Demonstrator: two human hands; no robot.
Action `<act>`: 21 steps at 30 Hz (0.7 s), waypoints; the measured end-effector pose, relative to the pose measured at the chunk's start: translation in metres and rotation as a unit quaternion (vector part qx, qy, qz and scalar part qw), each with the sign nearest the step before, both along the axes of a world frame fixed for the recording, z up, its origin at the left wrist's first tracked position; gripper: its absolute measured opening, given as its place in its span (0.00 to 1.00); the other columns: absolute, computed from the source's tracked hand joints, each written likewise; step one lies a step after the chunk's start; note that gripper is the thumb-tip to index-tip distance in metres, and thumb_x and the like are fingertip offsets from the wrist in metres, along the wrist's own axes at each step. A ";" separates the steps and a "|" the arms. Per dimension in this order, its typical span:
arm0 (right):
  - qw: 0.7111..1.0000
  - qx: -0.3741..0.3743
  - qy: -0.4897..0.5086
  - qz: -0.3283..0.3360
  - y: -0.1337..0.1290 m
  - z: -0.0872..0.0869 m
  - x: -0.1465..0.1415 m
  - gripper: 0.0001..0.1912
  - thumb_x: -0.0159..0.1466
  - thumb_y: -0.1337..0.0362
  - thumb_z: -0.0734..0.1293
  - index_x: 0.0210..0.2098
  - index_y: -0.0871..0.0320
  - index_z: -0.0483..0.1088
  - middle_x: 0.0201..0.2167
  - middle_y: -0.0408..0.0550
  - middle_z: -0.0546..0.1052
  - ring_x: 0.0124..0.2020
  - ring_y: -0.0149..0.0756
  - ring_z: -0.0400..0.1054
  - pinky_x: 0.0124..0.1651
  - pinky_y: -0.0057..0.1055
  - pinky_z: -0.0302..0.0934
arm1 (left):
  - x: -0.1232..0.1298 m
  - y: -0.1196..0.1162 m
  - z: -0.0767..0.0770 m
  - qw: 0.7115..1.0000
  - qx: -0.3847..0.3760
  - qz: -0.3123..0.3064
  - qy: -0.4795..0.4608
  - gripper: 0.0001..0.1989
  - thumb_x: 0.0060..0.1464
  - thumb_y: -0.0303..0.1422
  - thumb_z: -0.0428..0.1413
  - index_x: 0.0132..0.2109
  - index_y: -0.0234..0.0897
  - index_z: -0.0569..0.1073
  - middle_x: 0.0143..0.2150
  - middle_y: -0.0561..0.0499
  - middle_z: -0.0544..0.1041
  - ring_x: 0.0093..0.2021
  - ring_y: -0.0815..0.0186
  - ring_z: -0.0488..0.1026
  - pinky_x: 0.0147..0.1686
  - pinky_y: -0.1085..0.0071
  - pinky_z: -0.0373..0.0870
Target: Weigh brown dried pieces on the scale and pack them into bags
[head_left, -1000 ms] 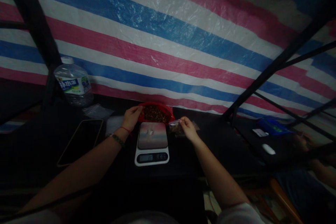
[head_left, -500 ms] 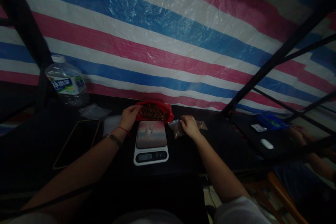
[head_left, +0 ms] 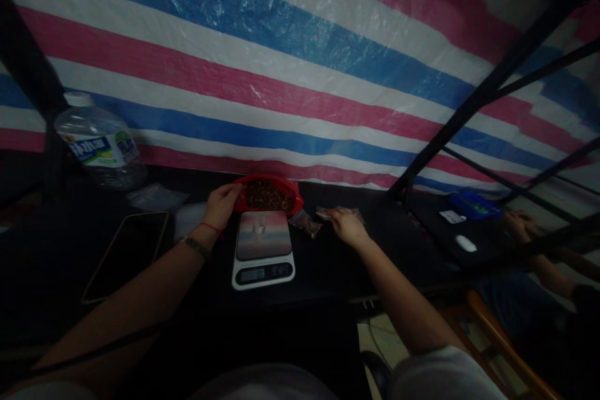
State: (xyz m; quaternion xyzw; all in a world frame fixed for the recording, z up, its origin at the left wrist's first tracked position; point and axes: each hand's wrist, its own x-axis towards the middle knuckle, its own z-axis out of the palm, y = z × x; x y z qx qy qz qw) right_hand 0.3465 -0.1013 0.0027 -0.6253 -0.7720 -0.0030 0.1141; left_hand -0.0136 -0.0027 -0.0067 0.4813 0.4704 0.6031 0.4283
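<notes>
A red plastic bag full of small brown dried pieces lies open behind the white digital scale. My left hand pinches the bag's left rim. On the scale's plate sits a small clear object, perhaps a cup. To the right of the scale lies a small clear zip bag with brown contents. Farther right, my right hand has its fingers closed on the near edge of another filled zip bag, partly covering it.
A large clear bottle, flat clear plastic bags and a phone are at left. Behind the black table hangs a striped sheet. At right are a slanted black frame bar, a white mouse and another person's hands.
My right hand has gone from the zip bag beside the scale to the one farther right. The first zip bag now lies free. My left hand stays at the red bag's rim.
</notes>
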 end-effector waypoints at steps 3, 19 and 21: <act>0.992 0.023 0.122 -0.015 0.004 0.005 0.014 0.17 0.64 0.67 0.58 0.50 0.58 0.72 0.47 0.54 0.76 0.48 0.42 0.69 0.55 0.40 0.59 | 0.000 0.002 -0.002 1.000 -0.001 0.001 -0.010 0.22 0.40 0.48 0.61 0.34 0.31 0.78 0.26 0.50 0.76 0.25 0.69 0.69 0.27 0.73 0.66; 0.975 -0.018 0.056 0.216 0.009 -0.005 -0.031 0.28 0.57 0.76 0.59 0.55 0.54 0.68 0.55 0.51 0.71 0.59 0.40 0.61 0.63 0.46 0.53 | 0.001 -0.003 0.004 1.000 -0.014 -0.001 -0.005 0.20 0.41 0.46 0.60 0.33 0.31 0.78 0.24 0.51 0.74 0.24 0.70 0.66 0.24 0.75 0.63; 0.980 -0.011 0.052 0.189 0.009 -0.011 -0.033 0.25 0.59 0.74 0.59 0.56 0.57 0.67 0.53 0.53 0.72 0.56 0.41 0.63 0.62 0.45 0.54 | 0.002 -0.003 0.004 1.000 -0.012 -0.004 -0.008 0.20 0.41 0.47 0.61 0.33 0.31 0.78 0.24 0.50 0.74 0.24 0.69 0.67 0.24 0.74 0.64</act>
